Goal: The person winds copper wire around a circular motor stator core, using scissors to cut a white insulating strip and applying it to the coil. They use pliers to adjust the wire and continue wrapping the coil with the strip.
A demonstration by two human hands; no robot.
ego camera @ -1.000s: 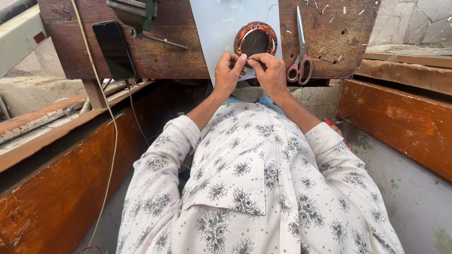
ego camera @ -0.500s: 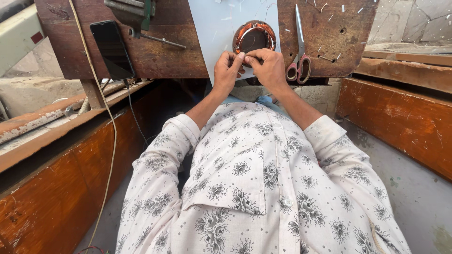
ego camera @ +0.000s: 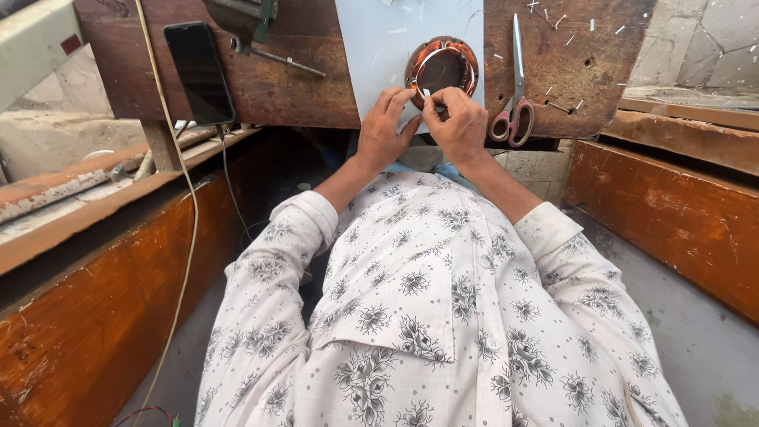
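While both hands work at the near edge of the coil, the scene reads as follows.

Landmark: a round ring of copper-coloured wire windings with a dark hollow centre [ego camera: 441, 69], lying on a pale blue-white sheet [ego camera: 371, 55] on a worn brown wooden bench top [ego camera: 292, 87].
Left hand: the left hand [ego camera: 383, 130] sits at the near-left edge of the copper ring, fingers curled, thumb and forefinger closed in a pinch on a small white strip [ego camera: 424, 93] at the ring's near rim.
Right hand: the right hand [ego camera: 457, 126] sits at the near-right edge of the ring, touching the left hand, fingers bent and closed down onto the same small white strip; how firmly it grips cannot be told.
White strip: at the near rim of the ring, between the two thumbs, mostly hidden by them.
Scissors: a pair of steel scissors with red-orange handles [ego camera: 514, 87] lies just right of the ring, blades pointing away from the person.
Phone: a black slab phone with a dark screen [ego camera: 199, 73] lies well left of the ring, with a cable running down from it.
Vise: a grey-green metal vise with a steel handle bar [ego camera: 253, 28] stands left of the ring, between it and the phone.
Scraps: short white offcuts [ego camera: 563, 20] lie scattered right of the ring, beyond the scissors.
Sleeves: white floral-print shirt sleeves [ego camera: 292, 229] are rolled back at the forearms, nearer than the ring.
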